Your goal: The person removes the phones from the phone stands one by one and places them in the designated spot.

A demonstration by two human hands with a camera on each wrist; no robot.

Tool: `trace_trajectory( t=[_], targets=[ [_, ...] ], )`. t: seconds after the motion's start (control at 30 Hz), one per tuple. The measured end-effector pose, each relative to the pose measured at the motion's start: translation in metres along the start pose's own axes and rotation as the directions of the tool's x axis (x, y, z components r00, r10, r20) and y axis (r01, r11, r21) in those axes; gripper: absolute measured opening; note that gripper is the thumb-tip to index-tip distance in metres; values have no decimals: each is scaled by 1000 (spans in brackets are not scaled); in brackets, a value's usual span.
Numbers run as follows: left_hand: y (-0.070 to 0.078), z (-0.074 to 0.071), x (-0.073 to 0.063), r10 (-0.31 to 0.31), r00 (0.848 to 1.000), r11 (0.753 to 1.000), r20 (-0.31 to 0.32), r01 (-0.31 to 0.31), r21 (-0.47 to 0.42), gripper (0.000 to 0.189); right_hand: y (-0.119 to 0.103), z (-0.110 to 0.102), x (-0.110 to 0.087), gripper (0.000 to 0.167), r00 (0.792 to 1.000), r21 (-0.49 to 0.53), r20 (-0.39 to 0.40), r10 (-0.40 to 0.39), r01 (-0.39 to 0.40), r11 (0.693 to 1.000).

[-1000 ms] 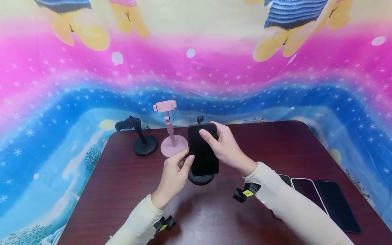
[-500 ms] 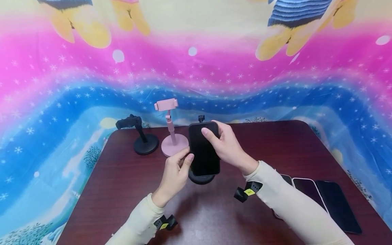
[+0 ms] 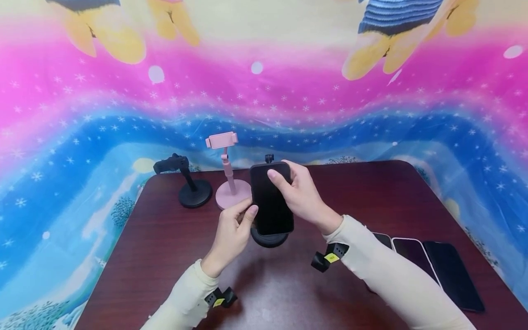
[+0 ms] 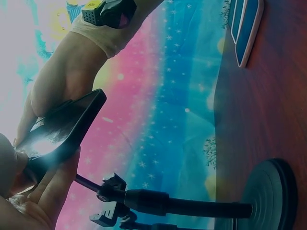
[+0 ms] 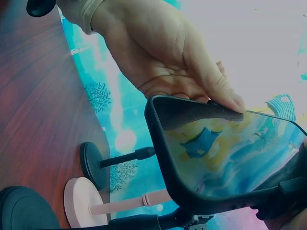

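Note:
In the head view a black smartphone (image 3: 272, 206) stands upright, tilted back, with its dark screen towards me. My left hand (image 3: 231, 233) pinches its left edge between thumb and fingers. My right hand (image 3: 305, 195) grips the upper right edge, thumb lying over the screen. Behind the smartphone is a black phone stand, its round base (image 3: 269, 239) showing below and a small joint (image 3: 269, 158) above. The left wrist view shows this stand's pole (image 4: 206, 207) near the smartphone (image 4: 79, 122). Whether its clamp holds the smartphone is hidden.
A pink phone stand (image 3: 232, 193) and another black phone stand (image 3: 195, 194) stand at the back left. Several phones lie at the right, among them a white-rimmed one (image 3: 414, 254) and a dark one (image 3: 453, 275), partly behind my right sleeve. A patterned cloth (image 3: 264, 105) hangs behind the table (image 3: 350, 183).
Both hands keep their hold on the smartphone with almost no movement. The whole head view has shifted slightly.

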State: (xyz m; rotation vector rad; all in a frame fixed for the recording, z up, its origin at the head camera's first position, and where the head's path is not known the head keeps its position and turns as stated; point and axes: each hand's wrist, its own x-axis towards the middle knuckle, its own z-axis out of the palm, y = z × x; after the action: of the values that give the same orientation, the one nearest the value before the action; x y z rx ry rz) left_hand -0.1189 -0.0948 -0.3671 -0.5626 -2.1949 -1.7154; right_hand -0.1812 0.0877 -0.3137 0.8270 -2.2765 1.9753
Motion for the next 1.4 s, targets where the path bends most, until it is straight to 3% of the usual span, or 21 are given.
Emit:
trace_trajectory(
  t=[0.23, 0.43, 0.73, 1.0, 1.4],
  targets=[
    [-1, -3, 1, 14, 1000, 999, 9, -14, 33, 21, 0, 3, 2, 21, 1000, 26, -31, 1, 0, 1000],
    [1, -7, 2, -28, 999, 999, 40, 27, 27, 23, -1, 5, 2, 23, 998, 37, -65, -1, 4, 999],
    [3, -9, 3, -36, 998, 995, 42, 32, 98, 21, 0, 9, 4, 23, 994, 60, -103, -41, 48, 997],
    [3, -9, 4, -44, 997, 996, 64, 39, 75, 29, 1, 10, 5, 22, 990, 67, -126, -62, 70, 995],
    [2, -9, 5, -32, 997, 996, 76, 25, 80, 26, -1, 8, 7, 25, 991, 74, -122, -50, 59, 996]
  ],
)
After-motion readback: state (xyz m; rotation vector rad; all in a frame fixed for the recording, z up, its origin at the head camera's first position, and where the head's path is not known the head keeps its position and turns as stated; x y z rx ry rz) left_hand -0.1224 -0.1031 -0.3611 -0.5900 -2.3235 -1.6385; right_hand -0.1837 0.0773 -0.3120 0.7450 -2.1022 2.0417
